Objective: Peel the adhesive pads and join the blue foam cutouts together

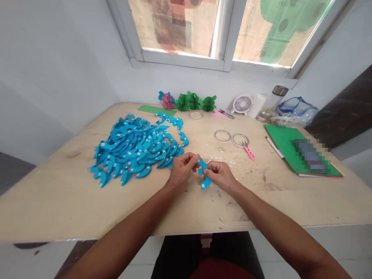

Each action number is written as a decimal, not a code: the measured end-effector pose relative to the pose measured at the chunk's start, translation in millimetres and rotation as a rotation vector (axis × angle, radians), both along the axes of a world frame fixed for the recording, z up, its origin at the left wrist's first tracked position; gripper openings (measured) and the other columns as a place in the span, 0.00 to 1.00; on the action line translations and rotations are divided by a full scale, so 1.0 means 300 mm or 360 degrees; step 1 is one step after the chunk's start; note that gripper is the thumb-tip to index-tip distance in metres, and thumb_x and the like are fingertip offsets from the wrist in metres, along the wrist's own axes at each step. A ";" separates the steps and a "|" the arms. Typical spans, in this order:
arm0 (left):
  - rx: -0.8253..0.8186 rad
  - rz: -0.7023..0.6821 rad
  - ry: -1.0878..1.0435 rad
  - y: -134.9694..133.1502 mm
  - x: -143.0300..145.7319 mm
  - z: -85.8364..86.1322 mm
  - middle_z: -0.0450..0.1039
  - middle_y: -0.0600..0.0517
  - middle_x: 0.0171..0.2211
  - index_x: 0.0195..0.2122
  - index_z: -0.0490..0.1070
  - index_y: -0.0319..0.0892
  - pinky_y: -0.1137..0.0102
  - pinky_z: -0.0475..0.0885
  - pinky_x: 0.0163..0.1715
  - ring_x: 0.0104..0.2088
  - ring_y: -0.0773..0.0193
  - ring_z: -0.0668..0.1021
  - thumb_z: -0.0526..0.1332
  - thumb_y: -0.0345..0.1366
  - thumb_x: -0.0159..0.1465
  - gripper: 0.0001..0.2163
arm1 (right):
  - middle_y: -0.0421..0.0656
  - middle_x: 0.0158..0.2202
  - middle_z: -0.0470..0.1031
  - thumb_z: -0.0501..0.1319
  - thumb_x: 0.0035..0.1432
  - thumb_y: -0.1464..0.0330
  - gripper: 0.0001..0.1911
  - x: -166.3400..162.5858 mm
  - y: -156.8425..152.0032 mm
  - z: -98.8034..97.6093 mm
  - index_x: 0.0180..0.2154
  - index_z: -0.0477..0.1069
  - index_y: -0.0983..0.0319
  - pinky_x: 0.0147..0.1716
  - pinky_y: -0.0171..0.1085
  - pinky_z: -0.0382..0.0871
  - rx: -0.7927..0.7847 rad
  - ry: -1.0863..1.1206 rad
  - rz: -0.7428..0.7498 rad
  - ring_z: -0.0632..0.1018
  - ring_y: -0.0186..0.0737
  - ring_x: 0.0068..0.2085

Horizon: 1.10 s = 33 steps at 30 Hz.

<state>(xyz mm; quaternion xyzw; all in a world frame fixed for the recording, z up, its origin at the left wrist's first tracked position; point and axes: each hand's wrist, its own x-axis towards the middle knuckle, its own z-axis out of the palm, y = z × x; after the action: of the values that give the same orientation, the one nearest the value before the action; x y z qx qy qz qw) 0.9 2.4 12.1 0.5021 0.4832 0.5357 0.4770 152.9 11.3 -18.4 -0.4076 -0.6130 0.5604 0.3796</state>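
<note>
Together, left hand (183, 167) and right hand (220, 175) pinch curved blue paper (206, 183), right of blue heap (136, 143), pink snips (249, 151) farther right.

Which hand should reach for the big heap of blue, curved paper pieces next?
Probably the left hand: it is right beside the heap, while the right hand is farther away. Both hold the blue, curved paper strip with a white square, so the left would likely let go first.

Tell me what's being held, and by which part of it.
A curved blue piece: the left hand pinches its upper end, and the right hand grips it near the middle.
</note>
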 end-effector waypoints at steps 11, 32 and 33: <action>-0.0228 -0.0355 -0.0076 0.009 0.013 -0.052 0.74 0.50 0.25 0.29 0.72 0.39 0.74 0.68 0.20 0.23 0.67 0.73 0.64 0.41 0.52 0.10 | 0.36 0.18 0.65 0.63 0.47 0.59 0.15 0.013 0.022 0.027 0.20 0.62 0.61 0.21 0.32 0.56 -0.0069 0.0212 -0.0491 0.63 0.31 0.21; -0.0156 -0.0346 -0.0064 -0.004 0.012 -0.023 0.76 0.50 0.33 0.33 0.73 0.39 0.74 0.71 0.25 0.26 0.68 0.74 0.62 0.34 0.52 0.07 | 0.36 0.21 0.65 0.64 0.48 0.63 0.09 0.017 0.016 0.042 0.26 0.69 0.61 0.25 0.33 0.59 -0.0267 0.0402 -0.0423 0.66 0.33 0.25; -0.0156 -0.0368 -0.0076 -0.007 0.010 -0.013 0.76 0.51 0.32 0.33 0.74 0.39 0.74 0.71 0.26 0.26 0.69 0.74 0.62 0.33 0.52 0.08 | 0.36 0.21 0.65 0.64 0.47 0.63 0.08 0.018 0.016 0.043 0.26 0.69 0.61 0.26 0.33 0.59 -0.0299 0.0442 -0.0424 0.65 0.32 0.24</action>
<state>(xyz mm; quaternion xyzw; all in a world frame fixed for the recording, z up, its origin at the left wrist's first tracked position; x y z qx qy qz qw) 3.9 0.3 8.2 0.5175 0.4361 0.4645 0.5711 158.3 16.1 -5.5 -0.4374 -0.4407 0.6107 0.4915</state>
